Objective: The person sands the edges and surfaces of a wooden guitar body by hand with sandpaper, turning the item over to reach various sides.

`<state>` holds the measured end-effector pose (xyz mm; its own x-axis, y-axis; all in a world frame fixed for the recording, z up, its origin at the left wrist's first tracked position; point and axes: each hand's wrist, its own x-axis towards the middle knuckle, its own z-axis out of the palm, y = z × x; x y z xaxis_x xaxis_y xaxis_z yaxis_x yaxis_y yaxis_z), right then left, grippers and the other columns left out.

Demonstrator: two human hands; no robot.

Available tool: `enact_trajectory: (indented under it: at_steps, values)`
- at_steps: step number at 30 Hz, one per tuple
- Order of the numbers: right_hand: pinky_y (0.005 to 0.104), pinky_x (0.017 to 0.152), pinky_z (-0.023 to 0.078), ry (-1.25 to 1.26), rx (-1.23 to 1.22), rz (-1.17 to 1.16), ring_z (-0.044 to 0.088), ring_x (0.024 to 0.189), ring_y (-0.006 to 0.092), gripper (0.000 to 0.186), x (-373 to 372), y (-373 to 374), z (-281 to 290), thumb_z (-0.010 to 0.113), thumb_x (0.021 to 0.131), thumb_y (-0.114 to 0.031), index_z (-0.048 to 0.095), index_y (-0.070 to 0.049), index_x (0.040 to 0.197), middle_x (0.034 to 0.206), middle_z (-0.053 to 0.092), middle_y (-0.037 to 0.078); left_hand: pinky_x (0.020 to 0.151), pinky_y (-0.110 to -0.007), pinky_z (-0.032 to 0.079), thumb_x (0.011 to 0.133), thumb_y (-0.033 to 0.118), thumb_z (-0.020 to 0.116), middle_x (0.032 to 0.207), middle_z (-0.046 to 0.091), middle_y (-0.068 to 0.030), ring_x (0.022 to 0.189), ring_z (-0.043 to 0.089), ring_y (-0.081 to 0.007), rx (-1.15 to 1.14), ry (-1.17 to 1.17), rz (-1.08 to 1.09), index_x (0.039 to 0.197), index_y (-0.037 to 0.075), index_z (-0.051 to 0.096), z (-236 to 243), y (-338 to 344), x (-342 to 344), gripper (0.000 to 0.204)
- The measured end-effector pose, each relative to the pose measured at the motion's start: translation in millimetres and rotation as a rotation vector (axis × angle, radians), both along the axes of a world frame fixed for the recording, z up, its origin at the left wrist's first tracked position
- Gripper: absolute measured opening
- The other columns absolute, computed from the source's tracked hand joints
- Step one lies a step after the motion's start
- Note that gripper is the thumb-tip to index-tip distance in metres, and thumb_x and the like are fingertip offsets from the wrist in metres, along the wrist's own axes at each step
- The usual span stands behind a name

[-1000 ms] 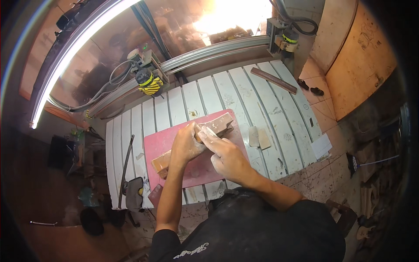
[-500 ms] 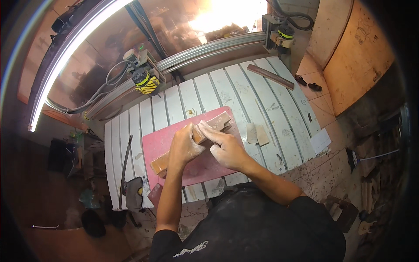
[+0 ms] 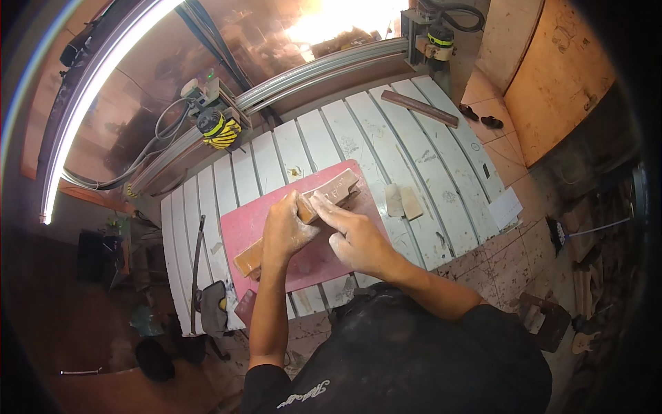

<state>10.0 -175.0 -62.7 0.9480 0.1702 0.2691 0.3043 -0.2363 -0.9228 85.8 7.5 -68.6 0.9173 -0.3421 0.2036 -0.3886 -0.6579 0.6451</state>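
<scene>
My left hand (image 3: 287,229) is closed around the middle of a long wooden piece (image 3: 249,260), orange-brown at its near left end. Its far right part is paler, with pencil-like marks and a notched end. Dust whitens my right hand (image 3: 355,238); its outstretched fingers lie on top of the wood just right of my left hand. The right thumb stands apart from the wood, and I see nothing held in that hand. Both hands are over a pink board (image 3: 241,224) on the white slatted table (image 3: 441,207).
Two small pale blocks (image 3: 403,201) lie right of the board, and a dark wooden strip (image 3: 419,109) at the far right. A grey-black tool (image 3: 212,307) sits at the near left edge. Machine heads (image 3: 219,128) hang on a metal rail (image 3: 324,69) at the back.
The whole view has shifted slightly. My left hand keeps its grip on the wood, and my right fingers stay on top of it with only a slight shift.
</scene>
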Motion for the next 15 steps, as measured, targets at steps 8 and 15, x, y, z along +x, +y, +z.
enact_trajectory:
  at_steps: [8,15]
  values:
    - [0.0426,0.118,0.042,-0.094,-0.101,-0.008,0.054,0.139,0.0383,0.066,7.6,-5.1,-8.9,0.047,0.083,0.007,0.052,0.004,0.149,0.153,0.052,0.026,0.066,-0.047,0.051,0.068,0.017,0.084,0.077,0.064,-0.0239,0.073,0.066,-0.0446,0.036,0.032,0.027,0.082,0.0,0.054,2.5,-4.4,-3.1,0.037]
    - [0.0454,0.116,0.045,-0.132,-0.104,-0.007,0.056,0.136,0.0401,0.066,3.9,-1.5,-0.3,0.047,0.084,0.004,0.052,0.002,0.15,0.152,0.053,0.026,0.066,-0.046,0.05,0.069,0.017,0.084,0.077,0.064,-0.0241,0.074,0.066,-0.0445,-0.033,-0.022,-0.016,0.085,0.0,0.055,0.5,-3.8,-2.0,0.037]
